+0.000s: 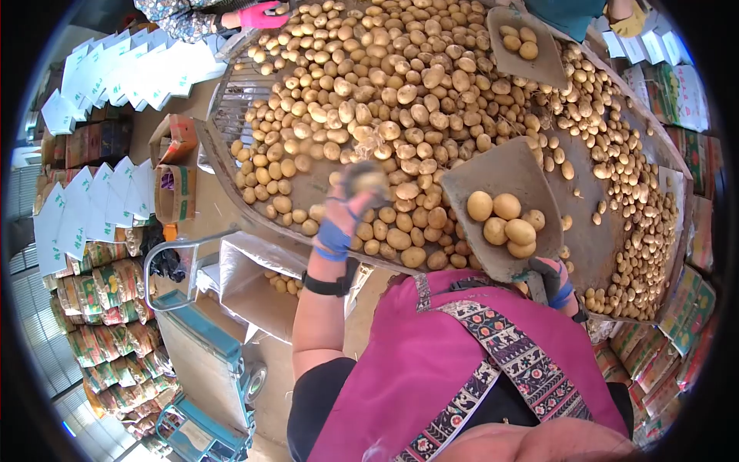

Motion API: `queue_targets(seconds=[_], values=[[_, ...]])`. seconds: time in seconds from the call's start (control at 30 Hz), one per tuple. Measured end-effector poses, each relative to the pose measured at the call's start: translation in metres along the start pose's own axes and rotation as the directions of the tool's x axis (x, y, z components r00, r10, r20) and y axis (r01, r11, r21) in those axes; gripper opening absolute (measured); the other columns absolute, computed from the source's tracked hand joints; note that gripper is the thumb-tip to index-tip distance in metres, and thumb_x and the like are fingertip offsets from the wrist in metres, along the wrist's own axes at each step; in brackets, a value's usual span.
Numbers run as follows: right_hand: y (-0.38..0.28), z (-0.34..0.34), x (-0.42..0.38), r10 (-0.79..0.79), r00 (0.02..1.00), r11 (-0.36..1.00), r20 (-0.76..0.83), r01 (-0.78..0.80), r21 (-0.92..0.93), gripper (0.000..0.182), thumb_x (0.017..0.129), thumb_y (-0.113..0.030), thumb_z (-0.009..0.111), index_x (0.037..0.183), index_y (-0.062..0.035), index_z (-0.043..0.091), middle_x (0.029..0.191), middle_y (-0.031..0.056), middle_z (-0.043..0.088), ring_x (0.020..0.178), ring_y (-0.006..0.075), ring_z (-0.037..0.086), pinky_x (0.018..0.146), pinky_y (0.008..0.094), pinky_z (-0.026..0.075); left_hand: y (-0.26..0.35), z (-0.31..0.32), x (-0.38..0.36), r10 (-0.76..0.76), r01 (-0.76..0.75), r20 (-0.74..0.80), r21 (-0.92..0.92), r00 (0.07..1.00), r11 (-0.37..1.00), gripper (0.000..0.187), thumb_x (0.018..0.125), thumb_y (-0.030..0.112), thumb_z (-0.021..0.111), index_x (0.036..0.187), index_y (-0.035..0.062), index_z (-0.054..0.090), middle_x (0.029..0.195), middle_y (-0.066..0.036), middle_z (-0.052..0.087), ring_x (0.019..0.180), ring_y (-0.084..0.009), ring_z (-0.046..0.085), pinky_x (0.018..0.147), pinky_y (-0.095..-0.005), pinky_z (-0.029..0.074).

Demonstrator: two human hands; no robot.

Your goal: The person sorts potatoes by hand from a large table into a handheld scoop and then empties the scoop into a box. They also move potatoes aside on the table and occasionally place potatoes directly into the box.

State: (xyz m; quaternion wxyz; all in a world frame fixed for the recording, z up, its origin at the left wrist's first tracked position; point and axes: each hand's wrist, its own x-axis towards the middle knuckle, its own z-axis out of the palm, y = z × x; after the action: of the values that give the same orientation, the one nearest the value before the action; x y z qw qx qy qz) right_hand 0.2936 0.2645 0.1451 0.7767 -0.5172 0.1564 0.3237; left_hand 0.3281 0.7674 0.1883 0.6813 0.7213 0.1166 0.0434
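A big sorting table [593,239] is heaped with several small potatoes [400,85]. My left hand [345,212], in a blue and grey glove and motion-blurred, hovers over the near edge of the heap, its fingers curled around what looks like a potato [366,177]. My right hand [556,282], also gloved, grips the handle of a grey flat scoop [500,173] that carries several larger potatoes [504,219]. I wear a pink apron.
At the table's far side, another person's pink-gloved hand [262,14] and a person with a second scoop [523,46] of potatoes. An open carton [254,281] sits below the table edge. White folded boxes [115,73], stacked sacks [115,323] and a blue trolley [208,362] stand left.
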Motion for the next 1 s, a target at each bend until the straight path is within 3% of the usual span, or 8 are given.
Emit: queue_targets(seconds=[0.1,0.17,0.23,0.33,0.57,0.63,0.83,1.0], values=[[-0.010,0.017,0.008,-0.007,0.999,0.999,0.046,0.009,-0.053,0.027,0.083,-0.010,0.064,0.106,0.0025,0.064,0.107,0.0136,0.066,0.100,0.0212,0.063,0.089,0.0345,0.052,0.008,0.002,0.004,-0.161,0.171,0.106,-0.096,0.981,0.981,0.044,0.079,0.025,0.070,0.116,0.0040,0.058,0.104,-0.011,0.063,0.094,-0.0231,0.061,0.083,-0.0373,0.051],[-0.014,0.086,0.048,-0.013,0.998,0.997,0.069,0.018,-0.077,0.027,0.083,-0.010,0.064,0.107,0.0025,0.064,0.107,0.0136,0.065,0.100,0.0211,0.063,0.089,0.0345,0.052,0.011,-0.038,0.013,-0.258,0.379,-0.319,0.415,0.912,0.827,0.048,0.080,0.028,0.070,0.120,0.0045,0.057,0.107,-0.014,0.064,0.098,-0.0257,0.061,0.087,-0.0374,0.050],[-0.029,0.062,0.053,-0.021,0.996,0.995,0.089,0.029,-0.095,0.028,0.083,-0.010,0.064,0.107,0.0025,0.063,0.107,0.0135,0.065,0.101,0.0210,0.063,0.089,0.0344,0.052,-0.041,-0.094,0.011,-0.020,0.351,-0.400,0.778,0.916,0.521,0.048,0.081,0.028,0.067,0.122,0.0054,0.056,0.112,-0.017,0.062,0.106,-0.0293,0.059,0.091,-0.0386,0.048],[-0.024,0.043,0.032,-0.009,0.992,0.993,0.124,0.024,-0.117,0.028,0.083,-0.010,0.064,0.108,0.0025,0.063,0.108,0.0134,0.065,0.101,0.0208,0.063,0.089,0.0343,0.051,-0.067,-0.131,-0.001,-0.111,0.426,-0.412,0.870,0.905,0.248,0.051,0.083,0.027,0.065,0.129,0.0099,0.052,0.116,-0.017,0.061,0.106,-0.0323,0.060,0.091,-0.0397,0.048],[-0.029,0.009,-0.016,0.001,0.976,0.972,0.219,0.050,-0.229,0.029,0.083,-0.010,0.064,0.109,0.0025,0.063,0.109,0.0132,0.065,0.102,0.0205,0.062,0.090,0.0340,0.051,-0.118,-0.179,0.056,-0.242,0.514,-0.459,0.814,0.855,0.272,0.072,0.080,0.033,0.064,0.142,0.0083,0.036,0.140,-0.022,0.042,0.128,-0.0349,0.043,0.106,-0.0396,0.037],[-0.050,0.047,-0.011,0.003,0.967,0.960,0.254,0.068,-0.270,0.029,0.083,-0.010,0.064,0.109,0.0025,0.063,0.109,0.0131,0.065,0.102,0.0204,0.062,0.090,0.0339,0.051,-0.092,-0.157,0.069,-0.363,0.538,-0.473,0.837,0.803,0.099,0.074,0.081,0.035,0.064,0.144,0.0110,0.033,0.145,-0.022,0.036,0.132,-0.0336,0.040,0.108,-0.0392,0.035],[-0.060,0.083,0.023,0.002,0.953,0.932,0.304,0.109,-0.347,0.030,0.083,-0.010,0.064,0.110,0.0025,0.062,0.110,0.0129,0.065,0.103,0.0201,0.062,0.090,0.0337,0.051,-0.085,-0.144,0.062,-0.555,0.581,-0.480,0.814,0.679,0.007,0.076,0.080,0.044,0.066,0.143,0.0146,0.036,0.142,-0.017,0.043,0.129,-0.0312,0.044,0.104,-0.0387,0.040],[-0.058,0.059,-0.022,-0.033,0.956,0.917,0.293,0.145,-0.371,0.031,0.083,-0.010,0.064,0.111,0.0025,0.062,0.110,0.0127,0.065,0.103,0.0198,0.062,0.090,0.0335,0.051,-0.087,-0.132,0.028,-0.260,0.552,-0.498,0.805,0.828,0.218,0.069,0.079,0.038,0.070,0.136,0.0088,0.044,0.130,-0.013,0.055,0.116,-0.0297,0.055,0.095,-0.0415,0.048]])
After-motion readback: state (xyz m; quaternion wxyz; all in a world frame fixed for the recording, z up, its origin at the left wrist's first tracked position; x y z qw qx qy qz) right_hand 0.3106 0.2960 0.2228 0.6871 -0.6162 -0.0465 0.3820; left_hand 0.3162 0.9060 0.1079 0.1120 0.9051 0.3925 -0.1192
